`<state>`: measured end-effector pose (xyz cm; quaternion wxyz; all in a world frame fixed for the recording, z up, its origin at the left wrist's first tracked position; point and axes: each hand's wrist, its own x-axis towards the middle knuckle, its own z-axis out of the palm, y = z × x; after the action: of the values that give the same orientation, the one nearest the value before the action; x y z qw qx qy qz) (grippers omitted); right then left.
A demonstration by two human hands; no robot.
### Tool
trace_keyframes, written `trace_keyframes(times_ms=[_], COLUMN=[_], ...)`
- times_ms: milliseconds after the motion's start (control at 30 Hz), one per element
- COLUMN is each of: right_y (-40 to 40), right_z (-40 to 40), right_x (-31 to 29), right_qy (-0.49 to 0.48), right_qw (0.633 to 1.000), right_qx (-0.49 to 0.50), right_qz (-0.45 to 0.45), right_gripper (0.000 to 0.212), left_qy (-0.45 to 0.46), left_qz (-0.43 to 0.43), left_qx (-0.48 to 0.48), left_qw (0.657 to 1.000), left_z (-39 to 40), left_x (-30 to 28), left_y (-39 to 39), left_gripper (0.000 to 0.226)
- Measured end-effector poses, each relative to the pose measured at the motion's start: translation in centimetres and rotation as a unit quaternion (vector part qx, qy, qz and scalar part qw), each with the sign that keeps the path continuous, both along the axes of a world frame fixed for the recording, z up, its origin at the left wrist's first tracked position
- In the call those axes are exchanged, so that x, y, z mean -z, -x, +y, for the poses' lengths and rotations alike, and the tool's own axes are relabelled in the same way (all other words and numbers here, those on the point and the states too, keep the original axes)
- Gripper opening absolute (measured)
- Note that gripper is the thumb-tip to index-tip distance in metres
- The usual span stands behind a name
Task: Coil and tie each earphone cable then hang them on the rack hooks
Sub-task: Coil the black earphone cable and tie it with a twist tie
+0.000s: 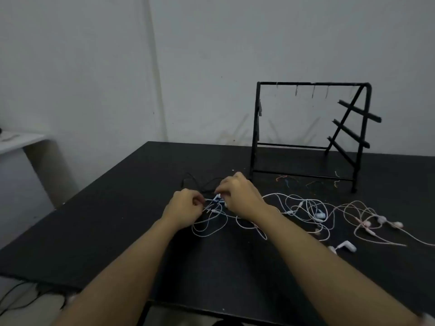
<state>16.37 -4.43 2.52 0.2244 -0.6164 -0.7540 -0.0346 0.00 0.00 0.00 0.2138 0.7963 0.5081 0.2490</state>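
Reaching out over the matte black table (113, 234), both bare hands meet at the near end of a loose tangle of thin white earphone cables (303, 208). The left hand (184, 208) has its fingers curled, pinching a bunch of cable ends with small plugs. The right hand (237, 196), just beside it, curls over the same bunch and pinches the strands from above; exactly which strand each hand grips cannot be told. White loops (207, 228) sag onto the table below the hands. A thin black cable (195, 182) lies just behind them. The rest of the white and pale pink cables sprawl to the right, uncoiled, with earbuds (346, 246) scattered among them. The black metal frame rack (310, 135) stands on the far right part of the table, its small metal hooks (313, 91) hanging bare from the top bar. A few coloured twist wires (286, 178) lie at its base.
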Motion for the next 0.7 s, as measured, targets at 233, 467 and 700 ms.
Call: trace_keyframes(times_ms=[233,467,700], right_y=[-0.9,-2.2,-3.1], right_z=[3.2,3.5,2.6], right_x=[1.1,-2.5,-8.1], right_qy=[0.105,0.033,0.054], right_qw=[0.993,0.795,0.701], right_qx=[0.043,0.024,-0.115], right_qz=[0.016,0.606,0.702], right_gripper=[0.020,0.014,0.016], left_qy=[-0.021,0.003,0.200], left_qz=[-0.007,-0.127,-0.274], left_qx=[0.000,0.028,0.160], left_qw=[1.000,0.991,0.927], left_z=[2.7,2.6,1.4], left_x=[-0.3,-1.6,-4.0], left_y=[-0.6,-3.2,-7.4], left_gripper=[0.028,0.047,0.029])
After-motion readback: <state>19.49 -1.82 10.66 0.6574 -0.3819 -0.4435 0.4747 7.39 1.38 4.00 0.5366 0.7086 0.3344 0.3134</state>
